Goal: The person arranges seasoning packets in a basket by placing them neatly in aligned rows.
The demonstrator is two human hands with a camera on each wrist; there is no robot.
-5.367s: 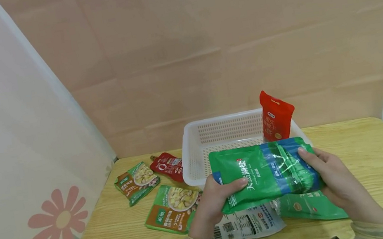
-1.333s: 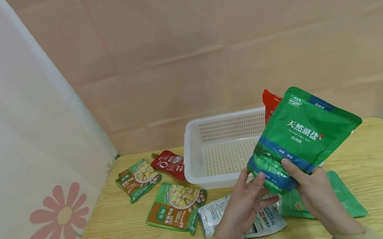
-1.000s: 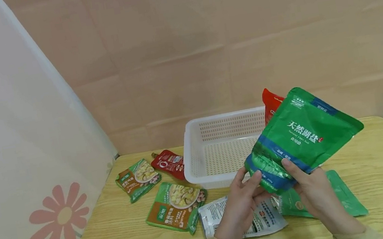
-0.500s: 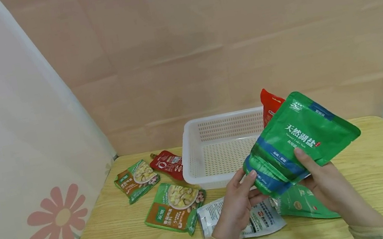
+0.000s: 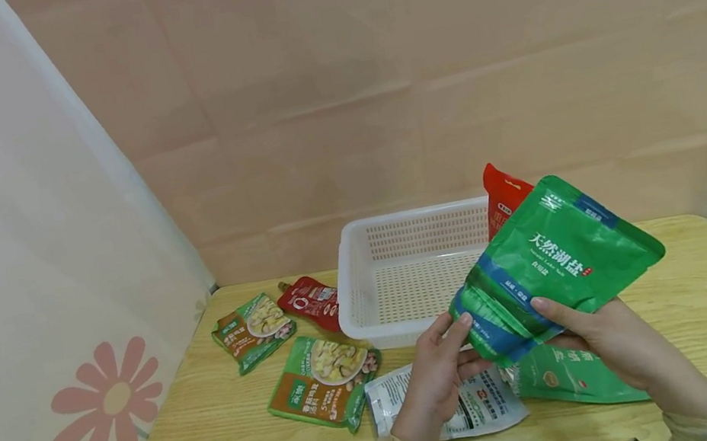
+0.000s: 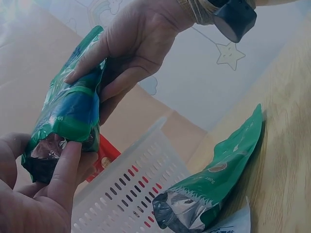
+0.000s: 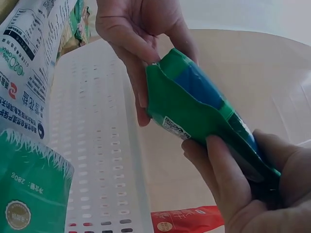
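Observation:
A green and blue bag of salt (image 5: pixel 559 249) is held in the air, tilted, in front of the basket's right end. My left hand (image 5: pixel 435 377) pinches its lower left corner, thumb on the front and fingers behind. My right hand (image 5: pixel 611 338) grips the lower right edge, its thumb lying across the front. In the left wrist view the folded bottom of the salt bag (image 6: pixel 73 104) shows between both hands. The right wrist view shows the bag's side and back (image 7: pixel 189 104), with a small printed code.
A white perforated basket (image 5: pixel 392 334) stands behind, with a red packet (image 5: pixel 504 198) upright at its right. Under the hands lie a silver-white bag (image 5: pixel 493 403) and another green pouch (image 5: pixel 576 378). Two soup packets (image 5: pixel 324 383) and a red spouted pouch (image 5: pixel 314 300) lie left.
Earlier the salt bag was held sideways, one hand at each end; it has since turned to stand slanted. Over the last second it lowered slightly and my right hand shifted rightward along its edge.

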